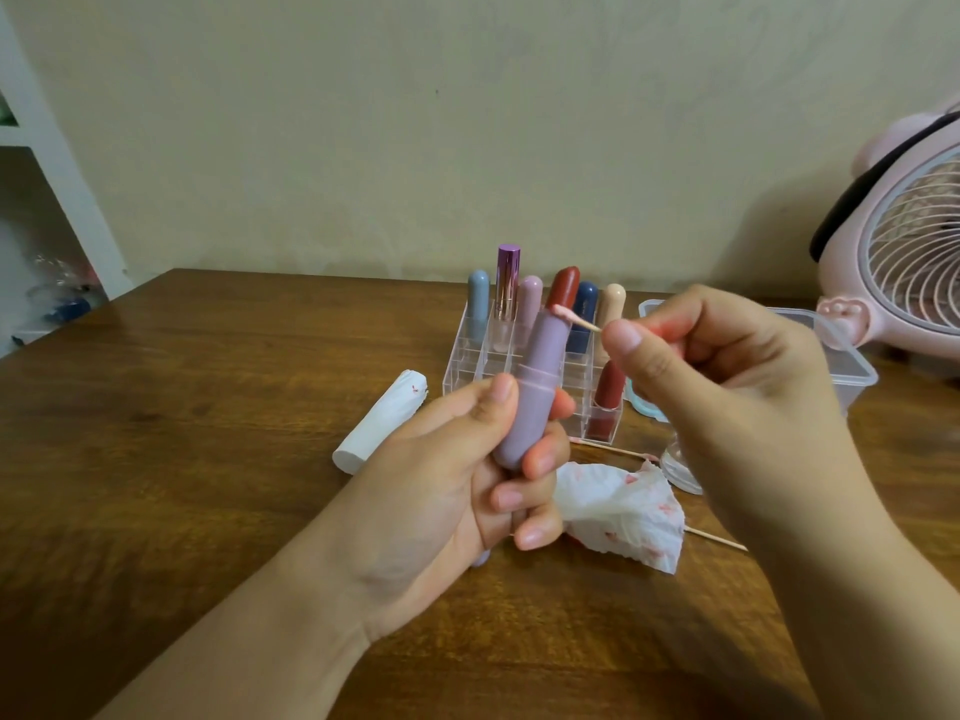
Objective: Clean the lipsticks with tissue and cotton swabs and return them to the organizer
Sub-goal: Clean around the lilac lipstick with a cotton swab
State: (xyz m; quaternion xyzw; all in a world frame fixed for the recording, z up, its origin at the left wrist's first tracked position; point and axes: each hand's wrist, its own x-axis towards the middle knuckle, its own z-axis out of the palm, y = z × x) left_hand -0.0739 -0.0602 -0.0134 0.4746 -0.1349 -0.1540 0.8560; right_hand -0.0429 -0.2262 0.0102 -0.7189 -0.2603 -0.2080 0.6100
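Gripping a lilac lipstick (pixel 524 387) upright in the left hand (pixel 457 491), thumb pressing on its near side and fingers curling round the lower barrel, the tube tilting slightly toward the right at its top; pinching a cotton swab (pixel 574 318) between thumb and forefinger of the right hand (pixel 727 387), its pink-stained tip touching the upper end of the lilac lipstick; showing reddish smears on the right forefinger; standing just behind the hands on the wooden table (pixel 208 407), a clear organizer (pixel 467 366) holding several tubes upright: a grey-blue one (pixel 478 304), a metallic purple one (pixel 506 283), a pale pink one (pixel 530 298), a dark red one (pixel 566 288), a navy one (pixel 586 309) and a beige one (pixel 613 304), with another dark red lipstick (pixel 608 402) sitting in a front compartment; lying crumpled on the table just right of the left hand, a tissue (pixel 623 506) marked with red smudges, partly covering a used swab (pixel 719 540); lying nearer the organizer, a second used swab (pixel 618 452); resting left of the organizer, a white tissue roll (pixel 379 423); sitting behind the right hand, a clear lidded box (pixel 852 376), and at the far right a pink fan (pixel 909 241)
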